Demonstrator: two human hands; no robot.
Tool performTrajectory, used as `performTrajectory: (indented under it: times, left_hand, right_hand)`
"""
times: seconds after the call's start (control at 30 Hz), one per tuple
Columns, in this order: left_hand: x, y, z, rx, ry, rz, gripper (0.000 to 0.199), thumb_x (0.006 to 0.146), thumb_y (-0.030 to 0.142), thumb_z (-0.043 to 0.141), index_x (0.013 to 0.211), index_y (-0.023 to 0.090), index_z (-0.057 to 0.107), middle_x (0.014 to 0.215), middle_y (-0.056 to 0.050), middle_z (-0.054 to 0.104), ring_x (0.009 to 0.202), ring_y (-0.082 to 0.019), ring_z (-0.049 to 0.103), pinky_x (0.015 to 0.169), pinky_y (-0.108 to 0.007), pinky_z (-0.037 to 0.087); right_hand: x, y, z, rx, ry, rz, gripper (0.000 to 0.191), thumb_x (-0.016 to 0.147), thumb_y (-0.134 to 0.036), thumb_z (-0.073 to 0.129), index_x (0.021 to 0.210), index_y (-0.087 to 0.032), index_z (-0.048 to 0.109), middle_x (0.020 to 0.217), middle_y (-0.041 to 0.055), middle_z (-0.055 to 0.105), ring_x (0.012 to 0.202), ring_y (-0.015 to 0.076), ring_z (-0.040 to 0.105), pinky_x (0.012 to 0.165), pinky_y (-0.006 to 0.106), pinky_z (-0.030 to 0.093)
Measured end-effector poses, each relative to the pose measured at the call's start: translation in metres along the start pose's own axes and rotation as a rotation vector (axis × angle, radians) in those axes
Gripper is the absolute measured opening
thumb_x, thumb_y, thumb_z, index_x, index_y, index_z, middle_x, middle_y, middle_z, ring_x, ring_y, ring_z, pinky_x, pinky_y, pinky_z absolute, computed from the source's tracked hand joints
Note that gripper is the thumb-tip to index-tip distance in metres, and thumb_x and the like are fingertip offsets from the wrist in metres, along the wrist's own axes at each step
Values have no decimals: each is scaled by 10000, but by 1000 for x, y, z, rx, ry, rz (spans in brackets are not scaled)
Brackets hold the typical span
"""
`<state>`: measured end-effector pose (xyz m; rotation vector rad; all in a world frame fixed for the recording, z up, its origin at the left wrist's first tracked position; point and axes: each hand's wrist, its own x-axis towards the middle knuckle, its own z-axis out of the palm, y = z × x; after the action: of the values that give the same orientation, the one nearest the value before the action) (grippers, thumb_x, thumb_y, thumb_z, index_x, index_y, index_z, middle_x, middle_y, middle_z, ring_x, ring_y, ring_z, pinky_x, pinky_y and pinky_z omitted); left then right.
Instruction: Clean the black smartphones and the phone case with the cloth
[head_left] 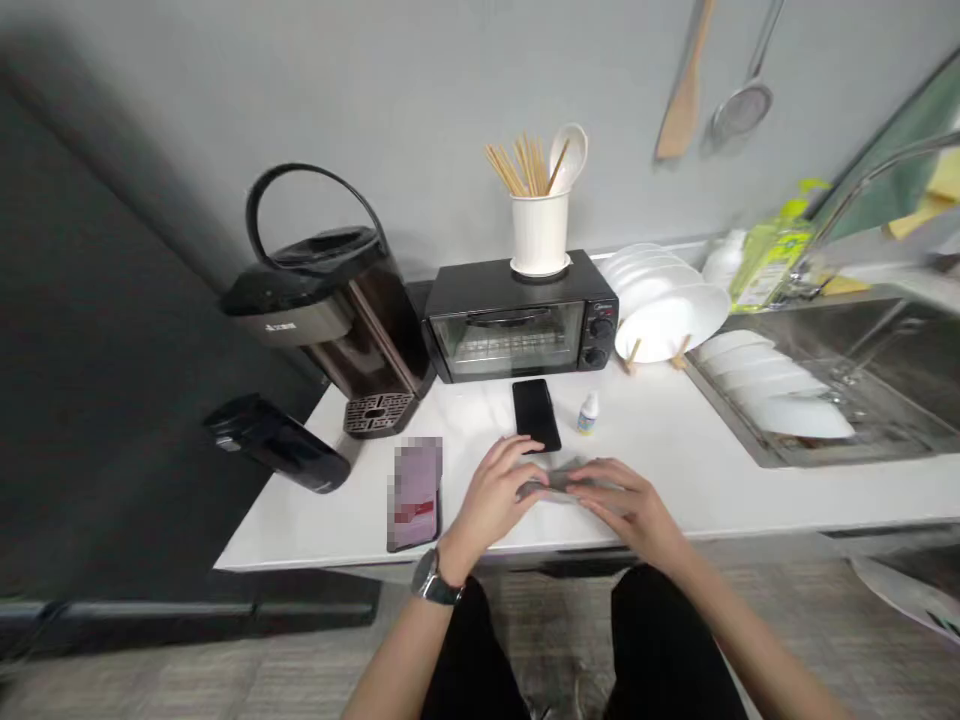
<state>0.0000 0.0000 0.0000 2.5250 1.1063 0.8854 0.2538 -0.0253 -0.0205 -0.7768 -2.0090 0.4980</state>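
Near the counter's front edge, a thin grey piece (559,483) lies between my two hands; it is blurred, and I cannot make out its kind. My left hand (495,495), with a watch (437,578) on its wrist, pinches its left end. The fingers of my right hand (626,500) close on its right end and partly cover it. Just beyond my left fingers lies a black phone (535,415), dark side up. A small white bottle (588,412) stands upright to the phone's right. Left of my left hand lies a pinkish phone (416,495), its surface partly pixelated.
A black toaster oven (517,330) at the back carries a white holder (540,230) with chopsticks. Left stand a hot-water dispenser (360,330) and a tilted dark flask (277,443). Right are racked plates (671,315), a sink (892,450) with bowls (780,390), and a soap bottle (772,260).
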Motion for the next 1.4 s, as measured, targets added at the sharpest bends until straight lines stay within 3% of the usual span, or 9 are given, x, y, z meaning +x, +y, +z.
performTrajectory:
  times: [0.2, 0.4, 0.63, 0.8, 0.87, 0.93, 1.1, 1.27, 1.4]
  left_hand:
    - [-13, 11, -11, -22, 20, 1, 64, 972, 270, 677, 982, 236, 731, 1096, -42, 747, 1046, -217, 667, 936, -393, 556]
    - [4, 11, -32, 22, 71, -93, 111, 1002, 230, 631, 1040, 220, 734, 1011, -34, 759, 974, -209, 685, 881, -371, 554]
    - [16, 20, -62, 83, 148, -12, 105, 1000, 245, 640, 1019, 213, 738, 985, -34, 766, 949, -209, 679, 858, -366, 544]
    - [-36, 39, -42, 74, -66, -24, 140, 1020, 267, 604, 989, 222, 733, 920, -29, 738, 906, -200, 667, 815, -350, 559]
    - [-56, 41, -28, 80, -187, -49, 133, 979, 321, 669, 1073, 251, 730, 1070, -32, 745, 1018, -218, 675, 881, -369, 581]
    - [-66, 38, -17, 99, -239, -80, 309, 967, 375, 680, 1261, 282, 674, 1315, -38, 693, 1217, -237, 633, 1031, -407, 557]
    - [-59, 12, -1, 204, -283, -83, 610, 1024, 434, 568, 1585, 309, 364, 1654, -47, 408, 1522, -252, 387, 1257, -513, 355]
    - [-51, -3, 2, 271, -310, -102, 610, 1033, 515, 513, 1594, 346, 344, 1692, -31, 329, 1563, -251, 314, 1266, -546, 316]
    - [-49, 2, 1, 288, -317, -107, 705, 1023, 529, 525, 1636, 337, 235, 1725, -46, 228, 1583, -255, 261, 1290, -548, 254]
  right_hand:
    - [-13, -6, 0, -54, 73, 39, 153, 994, -235, 652, 1097, -273, 758, 1039, 45, 782, 980, 228, 713, 924, 423, 574]
    - [22, -7, -9, -77, 164, 118, 137, 1008, -272, 629, 1035, -255, 763, 1008, 56, 782, 952, 239, 717, 858, 403, 589]
    - [43, -16, -29, -67, 151, -4, 166, 1007, -237, 628, 1101, -268, 762, 1058, 59, 775, 1005, 235, 699, 891, 409, 574]
    - [-8, -20, -23, -40, -137, -1, 189, 1015, -264, 621, 1145, -284, 758, 1131, 64, 759, 1063, 224, 691, 900, 383, 585]
    - [-28, -18, -16, -64, -219, 49, 201, 1010, -319, 632, 1169, -277, 749, 1189, 71, 747, 1108, 231, 689, 931, 386, 588]
    - [-38, -15, -9, -117, -232, 93, 267, 1023, -350, 606, 1253, -268, 714, 1299, 83, 712, 1215, 245, 657, 1030, 424, 557]
    - [-28, -3, 3, -339, -300, 130, 492, 1056, -380, 523, 1534, -271, 487, 1578, 95, 500, 1457, 279, 471, 1232, 578, 337]
    - [-13, 10, 1, -438, -393, 155, 557, 1043, -390, 545, 1574, -274, 424, 1625, 94, 427, 1505, 284, 398, 1243, 605, 289]
    - [-8, 8, 3, -398, -339, 139, 554, 1032, -391, 564, 1559, -268, 446, 1632, 101, 418, 1506, 286, 396, 1240, 584, 310]
